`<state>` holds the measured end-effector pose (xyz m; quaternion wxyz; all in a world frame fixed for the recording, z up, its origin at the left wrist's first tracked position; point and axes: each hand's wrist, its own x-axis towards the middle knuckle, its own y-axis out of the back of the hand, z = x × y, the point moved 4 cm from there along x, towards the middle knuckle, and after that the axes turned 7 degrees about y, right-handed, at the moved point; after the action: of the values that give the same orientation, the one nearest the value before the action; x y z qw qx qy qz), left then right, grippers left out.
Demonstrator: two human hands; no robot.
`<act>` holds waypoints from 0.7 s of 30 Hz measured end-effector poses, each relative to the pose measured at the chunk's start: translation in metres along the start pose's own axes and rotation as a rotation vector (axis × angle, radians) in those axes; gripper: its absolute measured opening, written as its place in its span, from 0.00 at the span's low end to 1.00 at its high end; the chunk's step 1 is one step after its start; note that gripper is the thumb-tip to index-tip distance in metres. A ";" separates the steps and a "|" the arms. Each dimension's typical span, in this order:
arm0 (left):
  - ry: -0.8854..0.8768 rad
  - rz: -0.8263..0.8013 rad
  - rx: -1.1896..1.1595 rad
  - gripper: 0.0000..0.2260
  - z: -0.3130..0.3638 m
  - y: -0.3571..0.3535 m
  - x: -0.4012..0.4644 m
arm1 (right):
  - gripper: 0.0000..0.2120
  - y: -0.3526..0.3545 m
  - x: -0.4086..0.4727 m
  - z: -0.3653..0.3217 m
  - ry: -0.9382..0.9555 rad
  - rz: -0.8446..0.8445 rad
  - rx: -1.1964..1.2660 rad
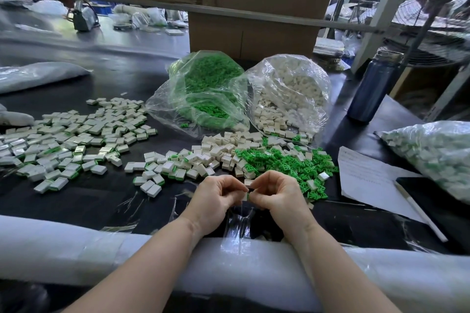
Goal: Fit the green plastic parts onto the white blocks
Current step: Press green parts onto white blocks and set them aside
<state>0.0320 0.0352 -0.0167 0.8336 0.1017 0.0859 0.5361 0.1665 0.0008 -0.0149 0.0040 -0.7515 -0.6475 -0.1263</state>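
Head view: both hands' fingers [250, 187] pinch a white block [244, 196]; writing on paper [366, 175] is unreadable.

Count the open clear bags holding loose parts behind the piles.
2: the bag of green parts left of centre, and the bag of white blocks touching its right side. Sealed bags at the edges are not counted.

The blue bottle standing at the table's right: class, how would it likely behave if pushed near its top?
The blue bottle stands upright, tall and narrow, so a push up high would probably tip it. Its round body suggests it would then roll. Its smooth, glossy wall may feel slippery; how full it is cannot be seen.
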 end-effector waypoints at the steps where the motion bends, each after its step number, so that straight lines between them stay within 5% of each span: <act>1: -0.003 -0.013 0.010 0.10 0.000 -0.001 0.000 | 0.12 0.000 0.000 0.000 -0.003 -0.011 0.001; 14: -0.120 0.047 0.051 0.09 0.005 -0.003 -0.002 | 0.03 0.004 0.003 0.004 -0.038 0.088 0.076; 21: -0.038 0.083 -0.050 0.05 0.000 0.001 0.002 | 0.04 0.003 0.001 0.001 -0.039 0.049 0.091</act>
<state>0.0319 0.0372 -0.0165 0.8145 0.0944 0.0522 0.5701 0.1697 0.0011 -0.0149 0.0285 -0.7686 -0.6338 -0.0821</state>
